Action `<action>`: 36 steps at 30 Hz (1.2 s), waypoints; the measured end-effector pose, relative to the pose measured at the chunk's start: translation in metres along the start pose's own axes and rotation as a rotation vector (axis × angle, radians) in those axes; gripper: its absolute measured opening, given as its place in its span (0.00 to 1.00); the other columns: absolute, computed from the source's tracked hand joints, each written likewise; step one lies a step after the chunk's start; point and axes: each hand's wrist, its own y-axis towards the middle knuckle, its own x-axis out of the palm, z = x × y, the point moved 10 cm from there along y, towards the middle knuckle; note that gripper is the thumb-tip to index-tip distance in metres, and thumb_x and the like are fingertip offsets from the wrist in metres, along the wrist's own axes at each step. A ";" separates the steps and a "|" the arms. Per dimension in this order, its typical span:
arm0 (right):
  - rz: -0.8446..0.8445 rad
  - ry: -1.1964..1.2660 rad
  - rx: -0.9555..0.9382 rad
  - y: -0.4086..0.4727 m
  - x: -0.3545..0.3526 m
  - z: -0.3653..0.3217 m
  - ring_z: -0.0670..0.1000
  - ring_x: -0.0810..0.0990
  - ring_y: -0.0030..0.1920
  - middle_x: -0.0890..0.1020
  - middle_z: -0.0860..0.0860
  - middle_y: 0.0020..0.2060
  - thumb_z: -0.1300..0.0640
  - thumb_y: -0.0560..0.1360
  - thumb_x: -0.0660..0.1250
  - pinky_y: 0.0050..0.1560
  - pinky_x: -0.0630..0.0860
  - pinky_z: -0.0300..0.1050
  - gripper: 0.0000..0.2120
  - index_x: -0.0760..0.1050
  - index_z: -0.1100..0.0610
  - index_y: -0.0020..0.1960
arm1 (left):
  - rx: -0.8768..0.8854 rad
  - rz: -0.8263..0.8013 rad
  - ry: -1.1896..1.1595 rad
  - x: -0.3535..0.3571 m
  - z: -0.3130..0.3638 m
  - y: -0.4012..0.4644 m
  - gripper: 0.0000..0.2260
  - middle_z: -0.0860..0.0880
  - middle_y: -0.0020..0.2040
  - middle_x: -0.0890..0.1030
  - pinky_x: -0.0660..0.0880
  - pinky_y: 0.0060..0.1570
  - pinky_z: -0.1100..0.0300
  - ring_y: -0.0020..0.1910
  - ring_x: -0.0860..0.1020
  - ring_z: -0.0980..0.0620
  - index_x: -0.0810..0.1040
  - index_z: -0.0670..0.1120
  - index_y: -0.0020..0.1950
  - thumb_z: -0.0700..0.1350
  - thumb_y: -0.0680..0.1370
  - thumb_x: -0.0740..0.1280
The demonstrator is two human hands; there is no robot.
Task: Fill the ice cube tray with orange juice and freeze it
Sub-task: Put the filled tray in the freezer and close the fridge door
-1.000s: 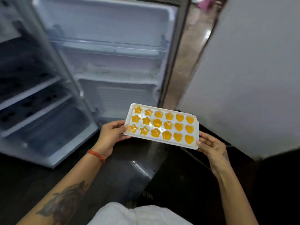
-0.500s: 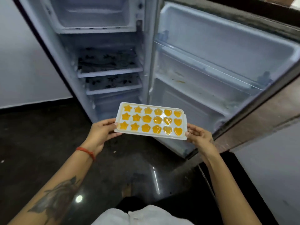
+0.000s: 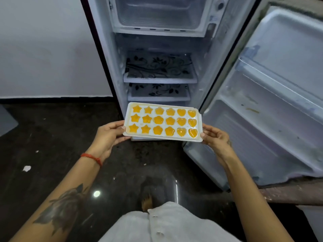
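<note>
I've swung round to face the open fridge [image 3: 157, 70]; my left hand [image 3: 108, 137] and right hand [image 3: 215, 138] pinch the filled ice cube tray [image 3: 163, 123] level between them, freezer compartment [image 3: 160, 13] above.

A pale wall [image 3: 43, 49] fills the upper left of the frame above a dark glossy floor [image 3: 52, 137]. A small white scrap [image 3: 26, 168] lies on the floor at left. A brown ledge [image 3: 293, 194] sits lower right.
</note>
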 end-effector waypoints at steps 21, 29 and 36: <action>-0.014 -0.014 -0.069 0.162 0.039 -0.077 0.43 0.84 0.40 0.85 0.47 0.38 0.67 0.73 0.67 0.39 0.80 0.35 0.17 0.74 0.63 0.61 | 0.068 0.038 -0.045 0.020 0.095 0.139 0.13 0.42 0.50 0.81 0.81 0.35 0.64 0.45 0.81 0.50 0.75 0.36 0.61 0.33 0.77 0.64; -0.046 -0.036 -0.106 0.236 0.043 -0.115 0.41 0.83 0.39 0.85 0.42 0.35 0.68 0.73 0.66 0.40 0.80 0.35 0.15 0.75 0.61 0.59 | 0.107 0.097 -0.101 0.041 0.133 0.180 0.13 0.46 0.46 0.81 0.79 0.34 0.66 0.44 0.81 0.52 0.74 0.35 0.62 0.33 0.77 0.64; -0.061 -0.031 -0.169 0.285 0.052 -0.173 0.42 0.84 0.38 0.85 0.43 0.35 0.69 0.73 0.66 0.37 0.79 0.34 0.14 0.76 0.58 0.56 | 0.166 0.077 -0.169 0.059 0.185 0.209 0.12 0.46 0.47 0.81 0.79 0.36 0.67 0.42 0.81 0.54 0.75 0.36 0.60 0.34 0.77 0.64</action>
